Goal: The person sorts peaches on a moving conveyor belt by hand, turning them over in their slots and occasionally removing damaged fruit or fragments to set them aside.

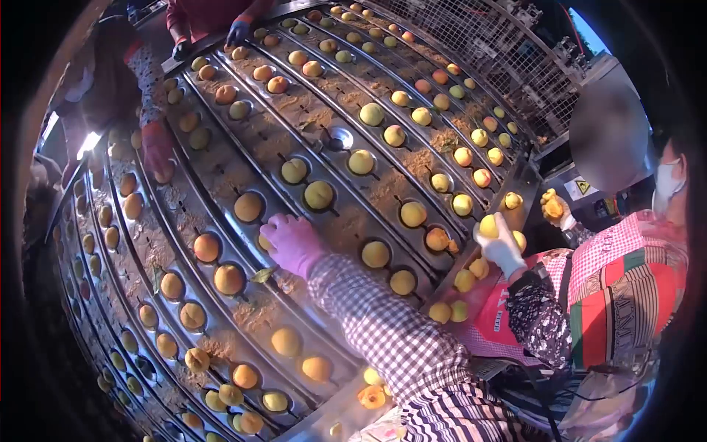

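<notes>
Right hand, fingers together, presses a fruit into a tray cup; most cups filled, one cup empty; left hand unseen.

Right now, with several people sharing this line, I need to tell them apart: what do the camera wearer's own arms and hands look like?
Only one arm shows, apparently the right. The right hand wears a purple glove, and its sleeve is a fine dark-and-white check. Nearer the body lies black-and-white striped fabric. The white-gloved hand belongs to a co-worker.
</notes>
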A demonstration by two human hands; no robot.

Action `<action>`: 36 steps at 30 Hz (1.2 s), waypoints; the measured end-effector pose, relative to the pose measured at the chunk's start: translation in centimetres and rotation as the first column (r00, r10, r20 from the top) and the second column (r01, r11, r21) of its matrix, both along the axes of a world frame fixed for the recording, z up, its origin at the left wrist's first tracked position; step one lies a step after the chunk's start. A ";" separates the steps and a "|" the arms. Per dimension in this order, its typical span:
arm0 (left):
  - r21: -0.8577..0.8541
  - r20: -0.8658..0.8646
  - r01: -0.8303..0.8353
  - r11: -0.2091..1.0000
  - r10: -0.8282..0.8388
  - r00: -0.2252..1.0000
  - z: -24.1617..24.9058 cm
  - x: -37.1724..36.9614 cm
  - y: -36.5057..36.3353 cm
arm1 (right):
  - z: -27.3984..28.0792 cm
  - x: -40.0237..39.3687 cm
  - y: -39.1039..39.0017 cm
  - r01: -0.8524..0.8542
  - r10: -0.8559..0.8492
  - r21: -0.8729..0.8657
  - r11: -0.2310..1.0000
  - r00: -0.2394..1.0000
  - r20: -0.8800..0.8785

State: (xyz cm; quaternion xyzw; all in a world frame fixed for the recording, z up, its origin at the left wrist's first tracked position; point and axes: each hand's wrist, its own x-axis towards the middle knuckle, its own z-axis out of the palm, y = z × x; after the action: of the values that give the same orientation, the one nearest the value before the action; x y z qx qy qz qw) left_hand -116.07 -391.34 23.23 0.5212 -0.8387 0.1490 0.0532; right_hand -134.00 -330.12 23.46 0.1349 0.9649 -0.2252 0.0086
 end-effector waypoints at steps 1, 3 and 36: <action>0.048 0.002 -0.053 0.997 0.053 0.999 -0.3 1.0 -2.6 | 0.1 -0.1 -0.2 0.000 0.001 0.040 0.999 1.000 -0.021; 0.119 -0.042 -0.146 0.982 0.152 0.987 -1.0 3.0 -7.1 | -0.4 -0.4 -1.3 -0.009 0.012 0.028 1.000 0.995 -0.100; 0.144 0.074 -0.248 0.958 0.239 0.968 2.8 1.3 1.4 | 1.3 -9.0 2.4 0.041 -0.038 -0.032 0.999 0.996 0.078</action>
State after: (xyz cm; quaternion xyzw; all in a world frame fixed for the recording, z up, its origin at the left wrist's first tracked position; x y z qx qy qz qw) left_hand -114.74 -389.92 26.04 0.6186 -0.7782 0.1046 -0.0290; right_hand -142.98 -327.75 24.81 0.1623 0.9570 -0.2363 0.0439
